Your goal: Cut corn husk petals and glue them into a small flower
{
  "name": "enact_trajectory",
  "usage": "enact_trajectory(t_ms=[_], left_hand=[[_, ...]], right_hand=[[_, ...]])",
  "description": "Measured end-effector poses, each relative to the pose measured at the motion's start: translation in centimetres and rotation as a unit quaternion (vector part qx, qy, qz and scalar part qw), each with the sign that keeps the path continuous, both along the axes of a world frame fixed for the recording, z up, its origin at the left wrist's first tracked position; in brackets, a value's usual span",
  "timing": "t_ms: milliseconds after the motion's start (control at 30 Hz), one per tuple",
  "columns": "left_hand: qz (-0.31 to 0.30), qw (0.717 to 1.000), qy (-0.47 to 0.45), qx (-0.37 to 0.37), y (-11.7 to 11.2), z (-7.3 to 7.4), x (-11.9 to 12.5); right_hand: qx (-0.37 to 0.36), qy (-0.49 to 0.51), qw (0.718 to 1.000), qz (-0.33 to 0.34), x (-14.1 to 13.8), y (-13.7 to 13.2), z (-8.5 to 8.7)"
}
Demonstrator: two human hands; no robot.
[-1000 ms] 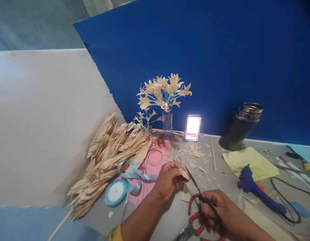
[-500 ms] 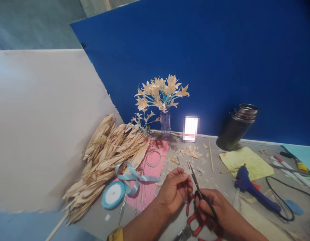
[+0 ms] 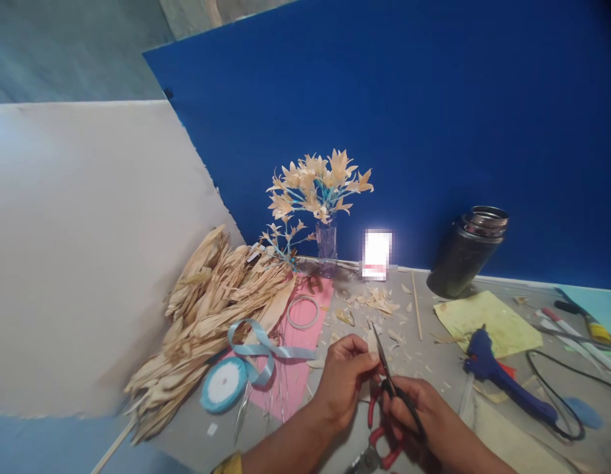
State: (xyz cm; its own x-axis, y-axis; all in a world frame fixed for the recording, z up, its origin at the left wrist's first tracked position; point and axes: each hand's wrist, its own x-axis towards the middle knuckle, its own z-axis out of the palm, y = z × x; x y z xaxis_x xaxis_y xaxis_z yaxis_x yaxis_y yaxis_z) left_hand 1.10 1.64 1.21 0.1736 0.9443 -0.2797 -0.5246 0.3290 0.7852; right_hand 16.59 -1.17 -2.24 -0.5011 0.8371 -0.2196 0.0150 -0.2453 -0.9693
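Observation:
My left hand [image 3: 344,378] pinches a small pale piece of dried husk [image 3: 371,343] between thumb and fingers, low in the middle of the view. My right hand [image 3: 424,421] grips small black scissors [image 3: 392,382], whose blades point up beside the husk piece and touch it. Under my hands lie red-handled shears [image 3: 377,434] on the grey table [image 3: 434,368].
A heap of dried corn husks [image 3: 211,316] lies at the left by a blue ribbon spool [image 3: 225,384] and pink sheet [image 3: 295,355]. A vase of husk flowers [image 3: 320,191] and a dark flask [image 3: 466,253] stand at the back. A blue glue gun [image 3: 503,378] lies right.
My left hand has drawn lower and closer to my right hand, and the scissor blades have come up against the husk piece. The view shifted slightly.

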Motion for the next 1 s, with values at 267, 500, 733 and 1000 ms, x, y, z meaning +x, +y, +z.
enact_trajectory(t_ms=[267,500,733,1000], left_hand=[[0.011,1.000,0.006,-0.002,0.0,0.4,0.0],[0.019,1.000,0.010,0.009,-0.1,0.5,-0.1],[0.014,1.000,0.005,0.009,-0.2,0.5,-0.1],[0.007,1.000,-0.006,-0.001,-0.1,0.4,-0.1]], right_hand=[[0.012,-0.038,0.999,-0.002,0.0,0.1,0.3],[0.004,-0.054,0.998,-0.006,0.1,-0.1,1.0],[-0.007,-0.037,0.999,-0.016,0.1,-0.3,0.7],[-0.013,-0.021,0.999,-0.022,0.1,-0.4,0.4]])
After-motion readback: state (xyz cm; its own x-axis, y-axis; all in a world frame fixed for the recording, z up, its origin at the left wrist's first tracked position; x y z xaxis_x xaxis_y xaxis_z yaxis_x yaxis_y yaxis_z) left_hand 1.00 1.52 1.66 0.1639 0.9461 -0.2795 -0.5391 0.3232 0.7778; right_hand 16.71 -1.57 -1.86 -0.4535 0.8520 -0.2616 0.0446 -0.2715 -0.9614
